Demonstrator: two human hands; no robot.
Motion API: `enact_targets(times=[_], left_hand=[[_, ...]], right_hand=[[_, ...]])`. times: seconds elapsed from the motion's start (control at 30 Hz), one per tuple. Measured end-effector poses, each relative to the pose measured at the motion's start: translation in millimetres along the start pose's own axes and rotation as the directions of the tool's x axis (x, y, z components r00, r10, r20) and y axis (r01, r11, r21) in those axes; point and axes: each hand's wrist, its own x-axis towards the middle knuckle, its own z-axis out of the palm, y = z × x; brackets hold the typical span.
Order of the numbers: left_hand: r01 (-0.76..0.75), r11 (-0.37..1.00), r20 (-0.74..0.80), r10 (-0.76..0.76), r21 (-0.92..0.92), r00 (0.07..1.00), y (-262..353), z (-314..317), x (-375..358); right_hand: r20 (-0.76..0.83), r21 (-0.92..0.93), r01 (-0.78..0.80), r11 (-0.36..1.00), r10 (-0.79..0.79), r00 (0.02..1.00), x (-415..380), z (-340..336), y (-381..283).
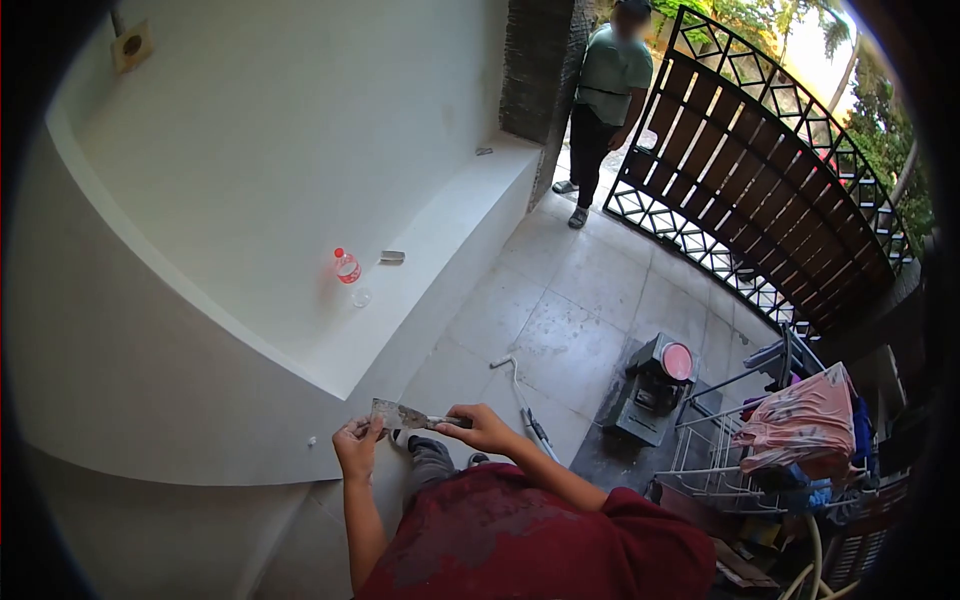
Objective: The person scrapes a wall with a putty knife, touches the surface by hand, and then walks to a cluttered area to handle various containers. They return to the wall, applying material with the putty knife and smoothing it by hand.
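A putty knife (397, 414), its broad blade smeared and stained, is held level in front of my maroon shirt. My right hand (482, 430) is closed around its handle, with the blade pointing left. At the blade's far end, my left hand (356, 447) has its fingers bent together, thumb against the blade. Whether a small piece of something is also between those fingers cannot be made out. The corner of a white plastered ledge (345, 385) lies just beyond my hands.
On the ledge stand a clear bottle with a red cap (347, 267) and a small grey piece (392, 257). A paint roller (515, 375) lies on the tiles. To the right are a dark box-shaped block (640, 405) and a drying rack with a pink shirt (805, 420). Another person (610, 75) stands by the gate (745, 160).
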Motion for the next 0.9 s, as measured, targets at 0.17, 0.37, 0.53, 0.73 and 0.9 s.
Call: enact_targets(times=[0.17,0.37,0.53,0.73,0.9], left_hand=[[-0.043,0.999,-0.016,0.043,0.011,0.999,-6,-2,-18],[0.057,0.992,0.099,-0.046,-0.11,0.994,-7,-17,-21],[0.153,0.982,0.462,-0.085,-0.113,0.883,27,-22,-15],[0.126,0.992,0.684,-0.093,0.002,0.723,42,-73,-30],[0.21,0.946,0.568,-0.035,-0.246,0.822,33,-124,-59]], right_hand=[[0.02,-0.021,0.006,1.0,-0.006,1.0,-13,7,-3],[-0.027,-0.034,0.002,0.999,-0.002,1.0,-20,24,-12],[-0.144,0.053,-0.02,0.998,0.027,0.989,-30,55,-23],[-0.152,0.227,-0.076,0.971,0.112,0.982,-35,121,-44],[-0.076,0.217,-0.136,0.967,0.156,0.985,-26,194,-58]])
